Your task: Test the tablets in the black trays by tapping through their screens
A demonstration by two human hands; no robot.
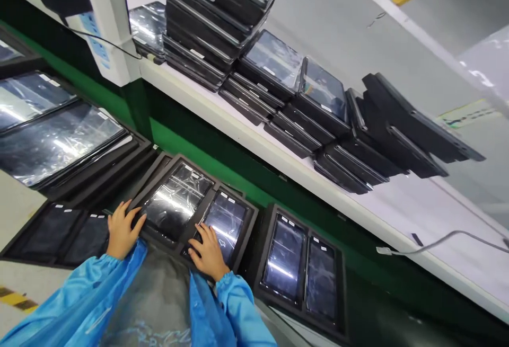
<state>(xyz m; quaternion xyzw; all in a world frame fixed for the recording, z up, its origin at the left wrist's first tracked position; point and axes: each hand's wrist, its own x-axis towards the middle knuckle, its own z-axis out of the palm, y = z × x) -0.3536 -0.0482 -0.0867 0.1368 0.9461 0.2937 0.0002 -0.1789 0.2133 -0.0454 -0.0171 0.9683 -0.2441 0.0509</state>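
the middle tray (pixel 203 206) lies right before you, its large panel (pixel 178 193) and its smaller panel (pixel 228 220) each sunk in a well, probably so they can't slide or rub; to its right, the right tray (pixel 340 283) bears two more the same way. labels sit at each panel's far end, perhaps so you can read them past your hands. beyond the middle tray, the stacks (pixel 214 34) on the shelf (pixel 238 135) likely save room. your left hand (pixel 122 231) has its fingers apart over the middle tray's left edge; your right hand (pixel 209 251) is spread, palm down, at the smaller panel's near left corner, wrist low, apparently steadying rather than gripping.
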